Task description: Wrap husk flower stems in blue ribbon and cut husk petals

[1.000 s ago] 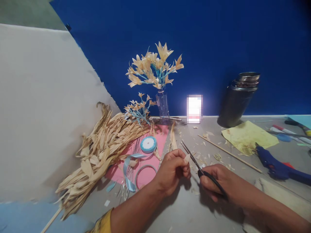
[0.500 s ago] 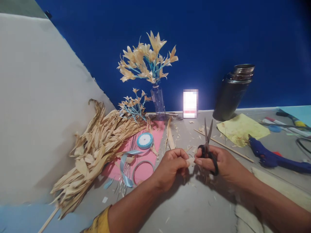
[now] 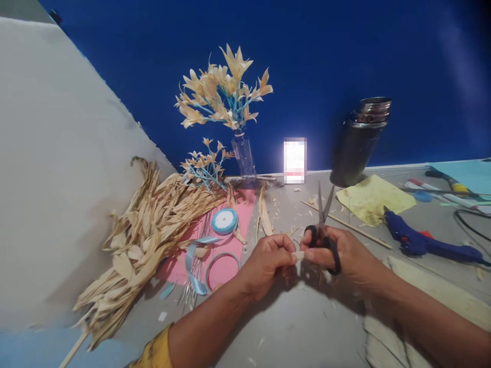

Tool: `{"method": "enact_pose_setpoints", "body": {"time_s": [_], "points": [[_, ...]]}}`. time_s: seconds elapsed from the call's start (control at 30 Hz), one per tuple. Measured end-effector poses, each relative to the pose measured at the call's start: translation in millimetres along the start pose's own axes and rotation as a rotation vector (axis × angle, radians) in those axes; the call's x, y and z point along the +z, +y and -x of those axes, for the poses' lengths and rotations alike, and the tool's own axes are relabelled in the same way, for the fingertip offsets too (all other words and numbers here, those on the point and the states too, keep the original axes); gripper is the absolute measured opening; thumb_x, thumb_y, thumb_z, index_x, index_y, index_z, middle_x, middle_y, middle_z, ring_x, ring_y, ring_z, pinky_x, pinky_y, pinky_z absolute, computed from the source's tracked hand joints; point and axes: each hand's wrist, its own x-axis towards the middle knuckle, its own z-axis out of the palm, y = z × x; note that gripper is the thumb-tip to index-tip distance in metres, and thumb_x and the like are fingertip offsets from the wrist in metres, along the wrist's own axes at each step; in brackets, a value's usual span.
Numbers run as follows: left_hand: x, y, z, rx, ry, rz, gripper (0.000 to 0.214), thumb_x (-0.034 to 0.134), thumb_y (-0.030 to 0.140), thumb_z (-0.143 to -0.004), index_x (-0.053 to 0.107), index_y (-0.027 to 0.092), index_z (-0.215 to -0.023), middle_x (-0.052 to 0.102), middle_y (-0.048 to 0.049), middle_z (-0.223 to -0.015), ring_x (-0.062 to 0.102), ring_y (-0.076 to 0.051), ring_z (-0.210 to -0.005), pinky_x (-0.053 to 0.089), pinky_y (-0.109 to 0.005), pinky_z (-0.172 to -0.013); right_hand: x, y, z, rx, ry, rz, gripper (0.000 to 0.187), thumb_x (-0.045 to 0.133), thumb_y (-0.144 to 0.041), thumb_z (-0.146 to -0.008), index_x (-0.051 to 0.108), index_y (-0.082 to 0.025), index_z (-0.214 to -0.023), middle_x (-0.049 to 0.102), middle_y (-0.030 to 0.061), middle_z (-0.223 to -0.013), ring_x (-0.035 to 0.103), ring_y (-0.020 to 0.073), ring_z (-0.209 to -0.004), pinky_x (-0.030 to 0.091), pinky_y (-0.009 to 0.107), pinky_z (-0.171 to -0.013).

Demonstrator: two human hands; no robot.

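Between thumb and fingers, my left hand (image 3: 270,263) pinches a small pale piece of husk (image 3: 298,254). My right hand (image 3: 341,253) has black-handled scissors (image 3: 324,220) hooked on its fingers, blades pointing up and slightly parted. Its thumb and fingertip also touch the far end of the husk piece. Behind my left hand lies a dry corn husk strip (image 3: 264,212). A blue ribbon spool (image 3: 224,221) and a ring-shaped roll (image 3: 207,273) rest on a pink sheet (image 3: 245,204), beside thin wires (image 3: 190,291).
A heap of dry husks (image 3: 146,220) lies at left. Husk flowers (image 3: 218,87) stand in a clear bottle (image 3: 244,158). At right are a dark flask (image 3: 356,145), yellow paper (image 3: 378,197), a thin stick (image 3: 356,230) and a blue glue gun (image 3: 425,243). A bright pixelated screen (image 3: 295,161) stands behind.
The view has shifted slightly, so things sit a little farther left. Both hands keep hold of the husk piece, and the scissor blades look a little wider apart.
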Motion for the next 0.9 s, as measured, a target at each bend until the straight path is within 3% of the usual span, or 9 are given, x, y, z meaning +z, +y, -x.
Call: {"method": "enact_pose_setpoints", "body": {"time_s": [0.2,0.33,0.43,0.57,0.7,0.9], "points": [[3.5,-6,2,0.013,-0.076,0.095,0.017,0.071,0.019,-0.056,0.056,0.018,-0.064,0.049,0.0045,-0.045,0.041,-0.008,-0.040,0.031,-0.024,-0.046,3,2,3,0.027,-0.057,-0.102,0.035,0.082,-0.037,-0.064,0.057,-0.019,-0.081,0.053,-0.0042,-0.068,0.045,0.0105,-0.058,0.038,0.023,-0.053],[2.1,-3,2,0.036,-0.165,0.239,0.016,0.069,0.018,-0.056,0.055,0.017,-0.063,0.046,0.0051,-0.047,0.036,-0.006,-0.042,0.033,-0.024,-0.049,-1,3,1,-0.027,-0.092,-0.173,0.033,0.079,-0.038,-0.066,0.056,-0.019,-0.079,0.052,-0.0036,-0.068,0.044,0.0111,-0.059,0.037,0.023,-0.053],[1.6,0,2,0.052,-0.148,0.315,0.019,0.071,0.024,-0.059,0.055,0.017,-0.066,0.044,0.0052,-0.054,0.039,-0.007,-0.046,0.036,-0.024,-0.052,-2,1,0,-0.049,-0.063,-0.165,0.031,0.079,-0.037,-0.066,0.056,-0.020,-0.079,0.053,-0.0031,-0.068,0.046,0.0120,-0.060,0.038,0.025,-0.054],[2.5,-2,2,0.058,-0.062,0.179,0.029,0.076,0.038,-0.065,0.062,0.015,-0.077,0.054,0.0007,-0.062,0.050,-0.010,-0.052,0.040,-0.025,-0.054,-1,-1,2,-0.044,-0.049,-0.107,0.033,0.079,-0.040,-0.066,0.056,-0.021,-0.079,0.055,-0.0033,-0.068,0.050,0.0131,-0.060,0.041,0.026,-0.056],[3.2,-8,1,0.033,-0.038,0.081,0.027,0.081,0.029,-0.062,0.058,0.016,-0.067,0.054,0.0016,-0.052,0.049,-0.009,-0.046,0.037,-0.023,-0.051,0,0,2,-0.040,-0.053,-0.086,0.034,0.081,-0.038,-0.066,0.056,-0.020,-0.080,0.054,-0.0050,-0.067,0.047,0.0108,-0.058,0.039,0.024,-0.055],[1.3,2,1,-0.001,-0.033,0.031,0.031,0.084,0.034,-0.062,0.061,0.015,-0.069,0.055,0.0013,-0.052,0.048,-0.010,-0.046,0.039,-0.023,-0.050,3,-10,3,-0.067,-0.030,-0.136,0.038,0.083,-0.041,-0.061,0.056,-0.019,-0.077,0.053,-0.0052,-0.064,0.046,0.0108,-0.057,0.037,0.024,-0.055]]}}
